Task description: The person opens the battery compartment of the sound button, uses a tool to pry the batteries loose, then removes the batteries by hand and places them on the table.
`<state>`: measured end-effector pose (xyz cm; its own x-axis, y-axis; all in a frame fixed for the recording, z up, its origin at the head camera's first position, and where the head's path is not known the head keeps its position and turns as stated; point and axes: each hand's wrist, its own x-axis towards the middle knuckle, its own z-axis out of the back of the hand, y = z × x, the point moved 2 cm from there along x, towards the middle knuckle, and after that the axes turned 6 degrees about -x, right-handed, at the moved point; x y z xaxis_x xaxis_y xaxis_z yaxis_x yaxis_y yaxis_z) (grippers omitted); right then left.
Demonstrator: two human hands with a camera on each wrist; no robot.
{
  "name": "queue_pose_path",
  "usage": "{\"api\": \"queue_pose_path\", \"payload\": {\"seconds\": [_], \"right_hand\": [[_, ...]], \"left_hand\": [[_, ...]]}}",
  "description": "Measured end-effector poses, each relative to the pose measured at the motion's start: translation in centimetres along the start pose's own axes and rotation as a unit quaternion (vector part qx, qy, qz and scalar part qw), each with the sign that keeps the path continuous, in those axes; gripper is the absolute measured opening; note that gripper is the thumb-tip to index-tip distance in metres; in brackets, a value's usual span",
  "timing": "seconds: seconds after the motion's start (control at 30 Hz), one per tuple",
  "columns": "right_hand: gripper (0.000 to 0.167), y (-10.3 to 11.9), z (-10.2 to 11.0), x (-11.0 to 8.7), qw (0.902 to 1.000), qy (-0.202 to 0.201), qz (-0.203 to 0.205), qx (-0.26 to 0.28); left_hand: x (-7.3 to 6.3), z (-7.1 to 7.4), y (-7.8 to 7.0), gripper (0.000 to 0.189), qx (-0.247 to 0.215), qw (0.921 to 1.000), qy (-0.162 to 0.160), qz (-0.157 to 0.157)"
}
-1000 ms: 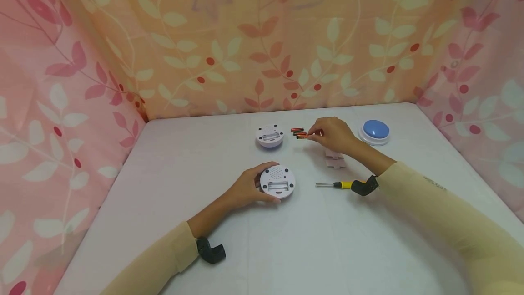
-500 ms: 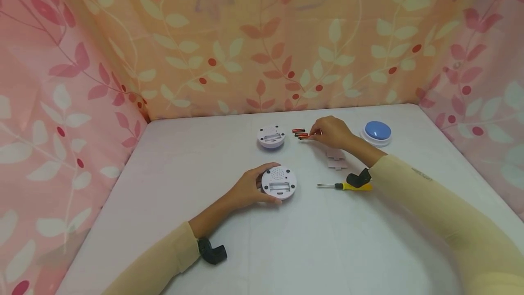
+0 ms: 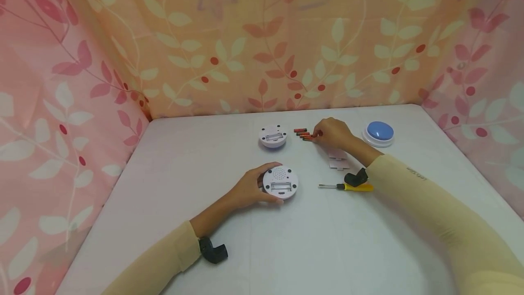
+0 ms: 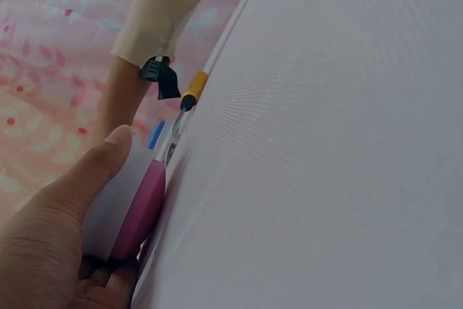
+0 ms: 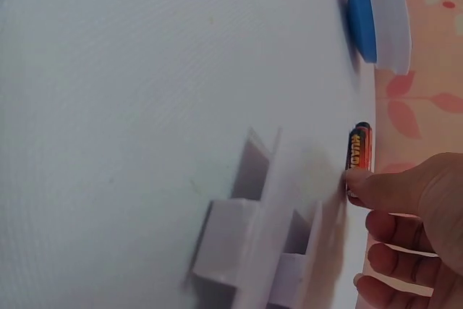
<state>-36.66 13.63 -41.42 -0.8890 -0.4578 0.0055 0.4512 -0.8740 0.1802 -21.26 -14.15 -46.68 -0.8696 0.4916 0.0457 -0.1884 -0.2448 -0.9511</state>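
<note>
My left hand [image 3: 247, 188] grips a round white push-button device [image 3: 280, 174] by its side, thumb and fingers spread round the rim. Its underside faces up, showing a bare battery slot and small dark feet; the left wrist view shows a pink dome [image 4: 141, 215] beneath. Farther back, my right hand [image 3: 333, 132] has its fingertips on the end of a small battery [image 5: 359, 142], black and red with yellow lettering, in a pinch. Several like batteries [image 3: 300, 129] lie side by side just left of those fingertips. The fingers partly cover the battery.
A second upturned white device [image 3: 272, 135] stands behind the held one. A blue-topped push-button device [image 3: 380, 131] is at the back right. Pale battery covers [image 3: 338, 163] lie under the right wrist, and a yellow-handled screwdriver [image 3: 360, 187] lies nearer. Patterned curtains [image 3: 262, 58] border the table.
My right fingertips have drawn slightly right along the batteries, uncovering more of the row. The right forearm has shifted, showing more of the screwdriver handle. My left hand keeps its hold.
</note>
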Motion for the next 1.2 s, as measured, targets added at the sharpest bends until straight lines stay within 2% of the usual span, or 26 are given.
{"api": "queue_pose_path", "payload": {"seconds": [0.3,0.5,0.63,0.73,0.93,1.2], "right_hand": [[0.013,-0.3,-0.2,-0.2,0.9998,0.001,-0.019,0.008],[0.015,0.3,0.9,-1.2,0.9997,-0.024,0.002,-0.001],[0.021,1.6,2.0,-2.5,0.9984,-0.050,0.025,-0.002],[0.026,3.0,2.5,-4.0,0.9979,-0.052,0.038,0.011],[0.030,5.7,2.1,-6.9,0.9966,-0.033,0.069,0.029],[0.029,8.2,0.7,-9.5,0.9952,0.002,0.092,0.034]], "left_hand": [[0.1,0.0,0.0,0.102,0.001,1.0000,0.002,0.000],[0.0,0.0,0.0,0.102,0.001,1.0000,0.001,0.003],[0.1,0.0,0.0,0.103,0.005,1.0000,-0.004,0.003],[0.1,0.0,0.0,0.102,0.005,1.0000,-0.005,0.003],[0.0,0.0,-0.2,0.100,0.005,1.0000,-0.002,0.005],[0.1,0.0,-0.2,0.100,0.001,1.0000,0.000,0.007]]}}
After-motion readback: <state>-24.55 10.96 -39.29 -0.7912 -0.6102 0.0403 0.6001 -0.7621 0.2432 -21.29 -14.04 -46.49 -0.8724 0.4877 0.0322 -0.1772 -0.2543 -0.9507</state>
